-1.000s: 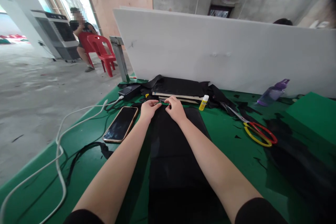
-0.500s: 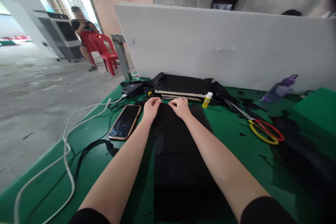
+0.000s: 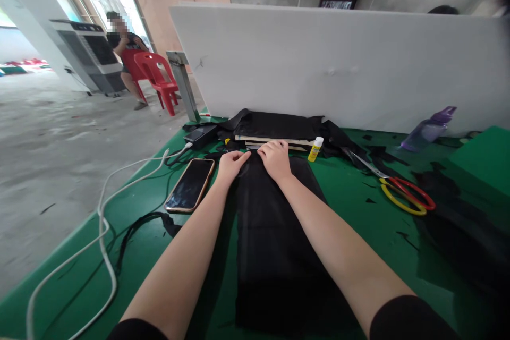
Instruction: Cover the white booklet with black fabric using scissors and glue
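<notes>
A long black cloth (image 3: 274,244) lies on the green table (image 3: 151,255), running from the near edge up to my hands. My left hand (image 3: 233,164) pinches the far left corner of the cloth between thumb and fingers. Close beside it, my right hand (image 3: 275,159) is closed on the same far edge, its fingers curled. What the fingertips grip is partly hidden. Just beyond my hands is a stack of boards (image 3: 295,143) with folded black cloth (image 3: 274,125) on top. A yellow glue stick (image 3: 315,149) with a white cap stands right of my right hand.
A phone (image 3: 190,185), a black adapter (image 3: 201,136) and white cable (image 3: 104,212) lie left. Scissors (image 3: 404,194), cloth scraps, a purple bottle (image 3: 428,130) and a green box (image 3: 486,159) are right. A white panel (image 3: 319,64) stands behind; a person (image 3: 126,45) sits beyond.
My right hand has moved slightly up and closer to my left hand, which has shifted a little right. The near part of the cloth has shifted slightly.
</notes>
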Demonstrator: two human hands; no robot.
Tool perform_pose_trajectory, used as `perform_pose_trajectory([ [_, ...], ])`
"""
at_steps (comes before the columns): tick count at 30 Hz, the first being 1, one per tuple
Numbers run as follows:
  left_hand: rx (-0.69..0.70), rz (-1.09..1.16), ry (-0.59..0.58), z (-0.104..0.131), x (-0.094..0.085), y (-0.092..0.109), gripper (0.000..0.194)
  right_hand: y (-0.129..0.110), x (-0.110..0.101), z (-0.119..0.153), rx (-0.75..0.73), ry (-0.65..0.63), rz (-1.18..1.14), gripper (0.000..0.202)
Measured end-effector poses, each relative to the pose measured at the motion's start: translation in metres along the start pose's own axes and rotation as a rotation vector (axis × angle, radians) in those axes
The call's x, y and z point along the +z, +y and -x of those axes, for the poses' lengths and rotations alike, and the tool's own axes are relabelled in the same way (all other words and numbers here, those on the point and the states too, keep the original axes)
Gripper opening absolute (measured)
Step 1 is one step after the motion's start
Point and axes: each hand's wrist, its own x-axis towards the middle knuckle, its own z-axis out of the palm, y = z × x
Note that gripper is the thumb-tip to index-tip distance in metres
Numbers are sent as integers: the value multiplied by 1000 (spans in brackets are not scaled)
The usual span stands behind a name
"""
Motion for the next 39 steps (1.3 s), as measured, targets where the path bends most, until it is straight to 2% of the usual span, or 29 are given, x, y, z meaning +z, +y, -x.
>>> perform_pose_trajectory([
  [5,-31,97,-70,-2,2,-7,41,2,5,-2,58,-14,16,24],
  [10,-41,125,-39,-4,3,-11,39,1,3,-4,104,8,-56,28],
  [18,-4,175,-52,-5,4,-15,41,-3,3,-5,136,-22,-96,22],
  [25,37,102,-52,-7,5,-16,39,-3,-1,-1,83,-52,-120,26],
  [33,43,22,-32,-7,5,-16,18,-2,-2,-1,104,-30,-123,33],
  [39,62,-2,-54,-7,6,-16,18,-3,1,0,108,-83,-147,18],
])
